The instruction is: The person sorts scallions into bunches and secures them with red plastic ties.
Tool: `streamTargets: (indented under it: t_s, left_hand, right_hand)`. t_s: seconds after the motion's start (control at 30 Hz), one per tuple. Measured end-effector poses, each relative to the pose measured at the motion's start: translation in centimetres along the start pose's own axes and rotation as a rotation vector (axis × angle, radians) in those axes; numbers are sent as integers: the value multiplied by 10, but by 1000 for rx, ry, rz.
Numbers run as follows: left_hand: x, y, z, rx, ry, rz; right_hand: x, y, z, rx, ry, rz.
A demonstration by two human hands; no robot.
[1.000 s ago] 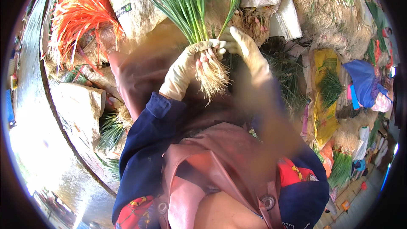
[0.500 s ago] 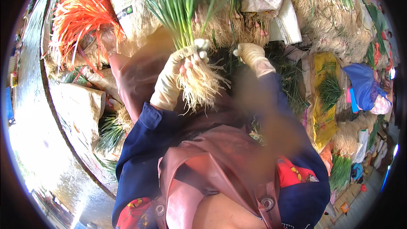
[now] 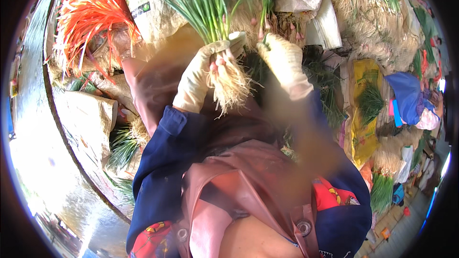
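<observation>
A bunch of scallions, with green leaves, pinkish bulbs and pale roots, is in my left hand, which wears a cream glove. The glove wraps round it just above the bulbs; leaves point away from me and roots hang toward me. To its right is my right hand, gloved alike, thumb and fingers pinched together. The fingertips sit right at the pinkish bulbs of other scallions lying ahead. What lies between them is too small to make out.
Orange plastic strips lie in a heap at the far left beside a printed white sack. More rooted scallions are piled at the far right. A yellow sack and blue cloth lie to the right. A brown apron covers my lap.
My right hand has moved away from me, up to the pinkish bulbs ahead. My left hand has shifted slightly forward and right with its bunch.
</observation>
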State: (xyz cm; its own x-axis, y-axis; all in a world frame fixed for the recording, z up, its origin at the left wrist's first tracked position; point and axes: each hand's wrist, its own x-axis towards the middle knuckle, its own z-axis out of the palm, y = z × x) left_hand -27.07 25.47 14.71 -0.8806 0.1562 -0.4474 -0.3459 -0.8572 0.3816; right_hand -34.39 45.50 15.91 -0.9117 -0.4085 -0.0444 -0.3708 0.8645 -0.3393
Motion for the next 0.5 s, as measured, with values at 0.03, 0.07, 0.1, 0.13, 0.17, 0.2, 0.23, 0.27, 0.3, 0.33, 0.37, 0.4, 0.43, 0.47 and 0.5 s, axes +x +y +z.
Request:
streamTargets:
  t_s: [0.03,0.07,0.1,0.13,0.17,0.2,0.23,0.27,0.3,0.33,0.37,0.4,0.43,0.47,0.5]
  left_hand:
    - [5,-1,1,17,-34,-52]
    - [11,-2,3,64,-23,-63]
    - [15,-4,3,112,7,-125]
    - [21,-6,4,165,17,-186]
    - [20,-13,3,-15,0,-192]
    - [24,-14,2,-67,-45,-206]
    - [24,-18,0,-103,-104,-211]
    - [27,-19,-3,-101,-82,-198]
    - [29,-20,-6,-99,-58,-185]
    - [31,-20,-9,-104,-74,-169]
    - [34,-20,-13,-79,-73,-169]
    - [35,-19,-17,-60,-110,-166]
    - [37,-17,-20,-42,-145,-164]
    - [36,-18,-23,-101,-87,-187]
    - [37,-17,-24,-136,-169,-182]
  right_hand:
    - [-10,-2,1,2,25,-79]
    - [-17,-6,4,-18,-28,-85]
    - [-21,-7,7,-8,4,-152]
    - [-25,-8,11,182,206,-306]
    - [-24,-7,14,123,158,-335]
    - [-24,-5,15,142,130,-296]
    - [-21,-1,15,180,102,-295]
    - [-18,4,14,112,62,-114]
    - [-14,11,11,41,-10,72]
    - [-9,15,9,-83,112,143]
    - [-4,20,6,56,298,107]
    - [4,23,6,319,225,152]
    - [12,24,7,531,116,285]
    - [19,24,9,896,1,317]
    - [27,21,16,1255,-139,357]
